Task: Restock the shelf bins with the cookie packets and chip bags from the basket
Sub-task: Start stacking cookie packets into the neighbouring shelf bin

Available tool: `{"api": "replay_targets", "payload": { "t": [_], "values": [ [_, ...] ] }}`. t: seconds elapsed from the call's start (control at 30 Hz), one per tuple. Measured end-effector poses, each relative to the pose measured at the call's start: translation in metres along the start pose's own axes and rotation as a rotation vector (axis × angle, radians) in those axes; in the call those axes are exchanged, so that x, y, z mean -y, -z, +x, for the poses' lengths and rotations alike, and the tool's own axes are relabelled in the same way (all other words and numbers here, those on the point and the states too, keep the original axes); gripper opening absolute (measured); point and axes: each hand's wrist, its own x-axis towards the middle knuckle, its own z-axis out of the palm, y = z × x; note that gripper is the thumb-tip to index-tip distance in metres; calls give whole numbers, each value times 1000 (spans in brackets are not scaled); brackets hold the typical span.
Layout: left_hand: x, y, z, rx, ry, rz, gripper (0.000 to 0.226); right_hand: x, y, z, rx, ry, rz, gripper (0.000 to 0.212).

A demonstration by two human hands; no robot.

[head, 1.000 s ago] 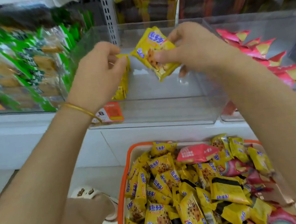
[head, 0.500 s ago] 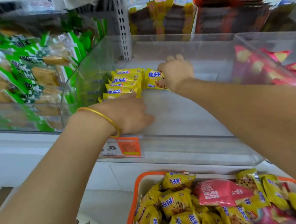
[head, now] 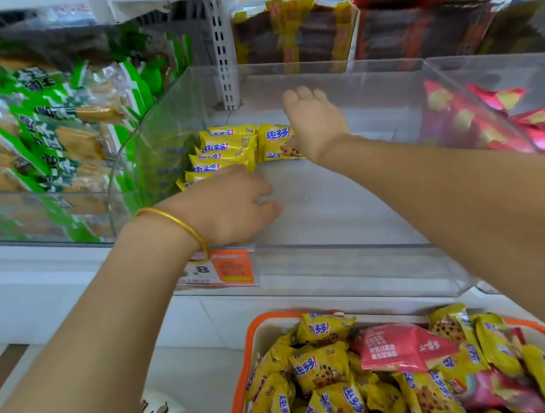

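While the basket (head: 276,315) below is seen heaped with yellow packets, a row of cookie packets (head: 225,150) is stacked in the clear bin's (head: 354,265) back-left corner. The left hand (head: 227,207) is laid loosely against the row's front. The right hand (head: 316,124), fingers straight, is pressed beside one packet (head: 276,140).

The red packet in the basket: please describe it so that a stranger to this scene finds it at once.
Look at the orange-rimmed basket at the bottom, full of yellow cookie packets. Near its back rim lies the red packet. It alone lies on top with white writing, while other pinkish packets are half buried.
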Motion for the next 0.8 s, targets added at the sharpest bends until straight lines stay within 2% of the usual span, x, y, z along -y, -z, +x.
{"api": "replay_targets", "payload": {
  "t": [0.03, 0.1, 0.2, 0.3, 0.37, 0.43, 0.53, 0.7, 0.8],
  "values": [
    [-2, 0, -3, -59, -26, -12, 63, 1, 9, -4, -5, -9, 25, 46],
    [-10, 2, -13, -278, -176, -18, 70, 3, 32, -16, -33, -17, 98, 40],
    [-33, 6, -42, -650, -347, -7, 47, 6, 79, -61, -123, 26, 271, 27],
    [-67, -8, -81, -793, -339, -184, 29, 2, 116, -141, -174, 124, 428, 17],
    [-82, -29, -100, -722, -283, -305, 27, -4, 123, -194, -69, 184, 504, 13],
    [-89, -53, -106, -554, -191, -346, 31, -15, 109, -229, 116, 180, 518, 10],
    [-94, -79, -97, -332, -122, -272, 28, -37, 63, -254, 411, 128, 310, 9],
    [-98, -105, -73, -212, -134, -127, 19, -72, 4, -275, 709, 119, 63, 11],
    [-104, -117, -66, -135, -154, -83, 23, -81, -13, -289, 965, 164, -2, 31]
  ]
}}
